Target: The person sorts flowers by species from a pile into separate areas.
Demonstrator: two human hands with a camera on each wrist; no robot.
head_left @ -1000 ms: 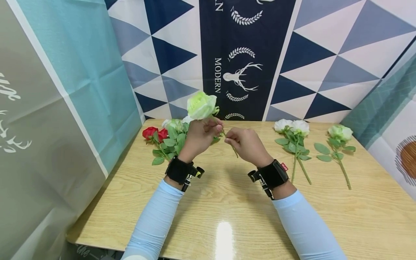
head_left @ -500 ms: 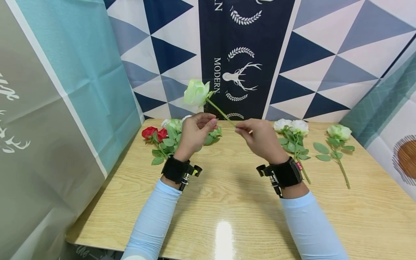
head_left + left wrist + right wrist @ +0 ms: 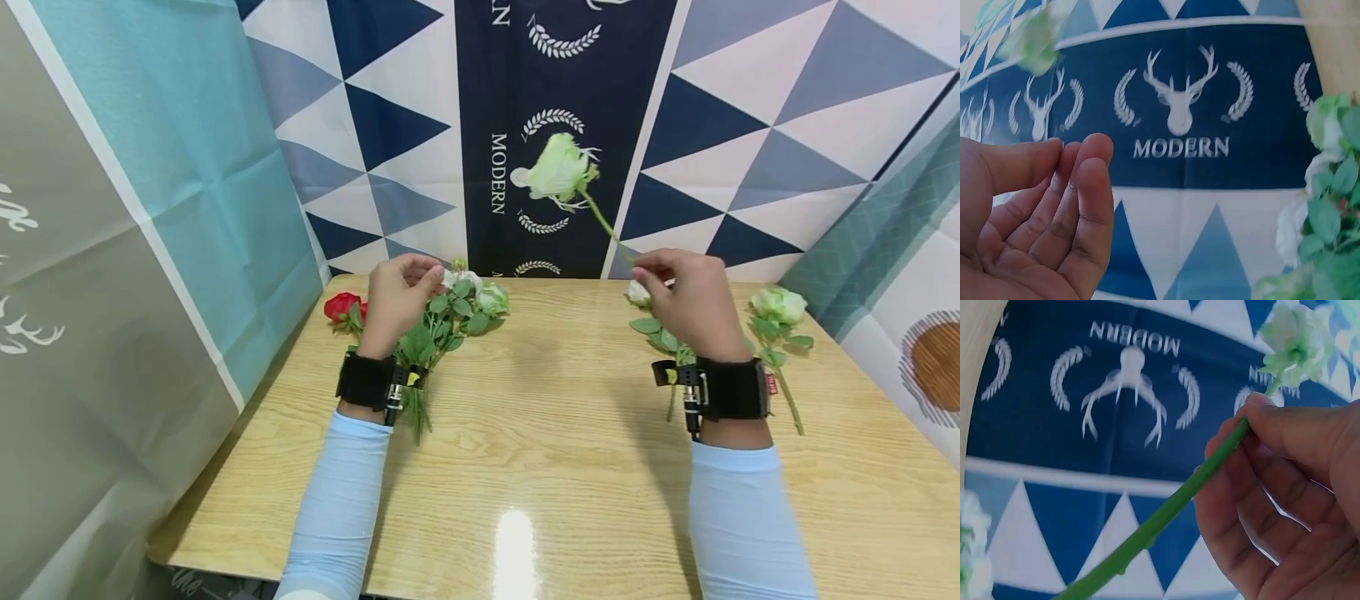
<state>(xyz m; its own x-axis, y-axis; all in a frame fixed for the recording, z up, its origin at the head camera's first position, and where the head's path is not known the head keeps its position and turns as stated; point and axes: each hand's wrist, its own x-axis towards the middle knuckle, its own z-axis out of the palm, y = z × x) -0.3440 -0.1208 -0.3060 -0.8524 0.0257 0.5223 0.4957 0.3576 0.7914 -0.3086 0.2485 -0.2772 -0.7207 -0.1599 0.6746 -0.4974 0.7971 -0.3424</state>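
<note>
My right hand (image 3: 690, 296) pinches the stem of a pale green artificial rose (image 3: 561, 167) between thumb and fingers, above the table's back right. Its bloom tilts up to the left, and in the right wrist view the bare green stem (image 3: 1160, 515) runs on below the fingers. My left hand (image 3: 401, 300) is raised over a bunch of flowers, its fingers (image 3: 1094, 194) loosely bent with nothing visible between them. Beneath it lie red roses (image 3: 343, 308), a pale green rose (image 3: 492, 298) and leafy stems (image 3: 420, 342), partly hidden by the hand.
A pale green rose (image 3: 780, 307) lies on the wooden table (image 3: 555, 433) at the right. Beside it a white rose (image 3: 637, 292) is mostly covered by my right hand. A patterned cloth (image 3: 405, 125) hangs behind the table's back edge.
My left hand has let go of the rose and moved left. My right hand has carried the rose right and upward by its stem, uncovering more of the left bunch.
</note>
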